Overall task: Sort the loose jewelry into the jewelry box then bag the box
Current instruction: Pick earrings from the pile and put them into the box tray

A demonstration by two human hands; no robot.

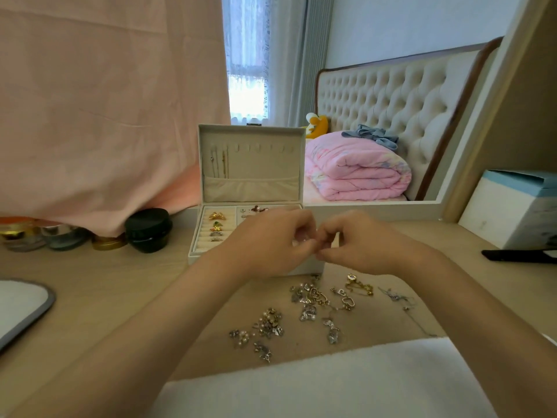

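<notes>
Two hands meet just above the desk (120, 291), in front of the open jewelry box (193, 255). Left hand (271, 242) and right hand (358, 242): fingers curled, fingertips touching each other. Cannot tell whether they pinch anything; whatever sits between the tips is too small to resolve.

Box: mid-desk toward the far edge, lid (265, 167) upright. Thin chains (220, 161) hang at the lid's left side. Several rings (216, 227) sit in the slotted left section of the base. The hands hide most of the right section.

Loose jewelry (313, 300): scattered on the desk between the box and the near edge, below the hands.
- silver and gold tangle just in front of the box
- pearl cluster (268, 324) nearer the near edge, to the left
- gold chain piece (360, 286) to the right
- thin silver chain (394, 297) further right

White cloth (316, 384) lies along the near edge. Cannot tell if it is a bag.

Black jar (149, 229) stands just left of the box, with smaller jars (66, 236) beyond it along the far-left edge, under a pink cloth (105, 101). Grey-rimmed tray (21, 306) at the left edge. White-and-blue carton (512, 206) at the far-right corner, with a flat black object (518, 254) in front of it.
</notes>
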